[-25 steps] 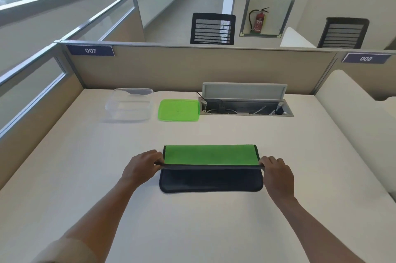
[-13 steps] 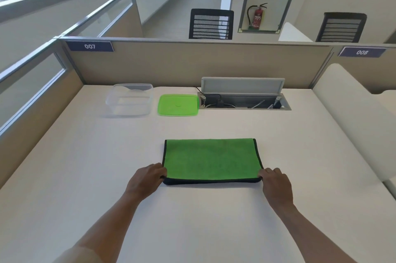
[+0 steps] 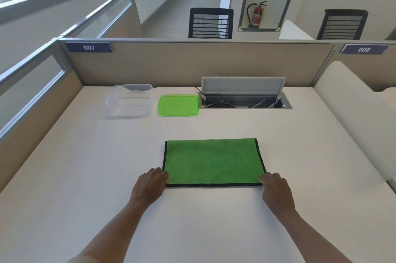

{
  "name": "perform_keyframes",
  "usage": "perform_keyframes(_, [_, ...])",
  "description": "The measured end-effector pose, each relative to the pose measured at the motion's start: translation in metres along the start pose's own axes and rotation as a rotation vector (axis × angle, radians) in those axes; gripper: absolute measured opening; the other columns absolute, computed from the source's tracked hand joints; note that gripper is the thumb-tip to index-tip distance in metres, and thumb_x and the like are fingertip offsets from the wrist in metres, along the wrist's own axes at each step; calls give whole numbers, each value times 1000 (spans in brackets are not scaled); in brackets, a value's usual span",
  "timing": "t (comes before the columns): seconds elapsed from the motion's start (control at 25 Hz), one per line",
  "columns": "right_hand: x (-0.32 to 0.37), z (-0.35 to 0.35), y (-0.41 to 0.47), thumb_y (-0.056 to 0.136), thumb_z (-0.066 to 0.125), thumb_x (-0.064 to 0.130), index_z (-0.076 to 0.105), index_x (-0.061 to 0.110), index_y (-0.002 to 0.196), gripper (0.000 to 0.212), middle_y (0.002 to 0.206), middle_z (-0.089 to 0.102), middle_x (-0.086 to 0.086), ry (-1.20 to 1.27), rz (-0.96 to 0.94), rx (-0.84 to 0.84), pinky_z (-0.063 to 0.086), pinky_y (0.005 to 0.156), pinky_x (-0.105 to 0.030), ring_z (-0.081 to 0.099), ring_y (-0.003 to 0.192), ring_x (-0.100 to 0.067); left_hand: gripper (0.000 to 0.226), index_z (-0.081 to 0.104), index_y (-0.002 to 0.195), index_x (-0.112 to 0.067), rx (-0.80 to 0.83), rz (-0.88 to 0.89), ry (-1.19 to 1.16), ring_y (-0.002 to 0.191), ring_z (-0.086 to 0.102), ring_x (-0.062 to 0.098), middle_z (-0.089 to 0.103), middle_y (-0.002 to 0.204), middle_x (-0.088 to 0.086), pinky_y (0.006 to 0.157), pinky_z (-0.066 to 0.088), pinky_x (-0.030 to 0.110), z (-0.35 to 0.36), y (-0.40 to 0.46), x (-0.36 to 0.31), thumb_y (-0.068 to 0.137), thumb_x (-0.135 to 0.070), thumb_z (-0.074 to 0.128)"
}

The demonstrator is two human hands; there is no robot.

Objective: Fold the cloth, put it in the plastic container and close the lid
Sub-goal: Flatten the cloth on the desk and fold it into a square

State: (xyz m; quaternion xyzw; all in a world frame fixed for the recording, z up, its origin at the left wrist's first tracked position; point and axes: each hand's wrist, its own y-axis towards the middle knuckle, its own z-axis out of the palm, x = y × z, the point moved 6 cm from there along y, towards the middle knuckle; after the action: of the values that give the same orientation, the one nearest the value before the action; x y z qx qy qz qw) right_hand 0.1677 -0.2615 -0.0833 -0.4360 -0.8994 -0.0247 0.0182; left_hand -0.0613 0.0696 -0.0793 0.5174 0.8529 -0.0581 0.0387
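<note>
A: Where is the cloth (image 3: 213, 160)?

B: It lies flat on the desk (image 3: 300, 155), green side up with a black hem, a wide rectangle in the middle of the width, closer to the near edge than to the far one.

A: And the hands?

B: The left hand (image 3: 150, 184) rests at the cloth's near left corner, the right hand (image 3: 276, 189) at its near right corner. Both lie palm down with the fingertips at the hem. The fingers are curled loosely; I cannot tell whether they pinch the corners or merely press on them.

A: What about the plastic container (image 3: 129, 99)?

B: It is clear, and it stands upright and open near the far edge of the desk, left of the middle. I see no contents through its walls, only the desk.

A: The lid (image 3: 179, 105)?

B: Green, lying flat on the desk just beside the container, on its right, not touching it. It is off the container.

A: Anything else holding things?

B: A cable tray (image 3: 246, 103) is sunk into the desk at the far edge, right of the lid, with its grey flap (image 3: 243, 84) raised. Inside are a black plug and cables. The cloth lies well apart from all three.
</note>
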Motion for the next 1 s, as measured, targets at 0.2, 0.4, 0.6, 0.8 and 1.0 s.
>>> perform_keyframes(0.2, [2, -7, 4, 49, 60, -19, 74, 8, 79, 42, 81, 71, -4, 85, 9, -58, 45, 62, -37, 59, 75, -31, 10, 56, 98, -26, 28, -74, -97, 72, 65, 21, 66, 89, -8, 60, 49, 32, 4, 6, 9, 96, -34, 51])
perform_keyframes(0.4, [51, -33, 20, 62, 57, -22, 73, 3, 94, 44, 91, 73, -10, 242, -9, -138, 53, 71, -41, 62, 84, -33, 20, 52, 109, -25, -90, -246, -241, 81, 68, 28, 72, 100, 0, 63, 44, 33, -13, 30, 32, 96, -40, 52])
perform_keyframes(0.6, [164, -35, 29, 86, 56, 0, 70, 8, 102, 22, 98, 71, -5, 469, -164, -61, 51, 83, -35, 60, 92, -22, 43, 50, 133, -17, 86, -389, -404, 119, 57, 31, 60, 131, 8, 93, 46, 41, -16, 78, 49, 95, -38, 56])
perform_keyframes(0.8, [257, -20, 32, 91, 55, 23, 64, 13, 106, 20, 106, 65, 0, 644, -203, 162, 50, 87, -37, 57, 99, -18, 52, 49, 137, -9, 212, -355, -459, 124, 55, 29, 64, 129, 11, 98, 44, 38, -11, 113, 53, 95, -37, 60])
perform_keyframes(1.0, [299, -3, 33, 81, 67, 40, 54, 11, 113, 45, 108, 58, -5, 485, -170, 258, 49, 78, -37, 55, 97, -26, 56, 51, 138, -7, 220, -364, -494, 121, 56, 29, 63, 130, 11, 96, 45, 37, -4, 130, 56, 92, -37, 64])
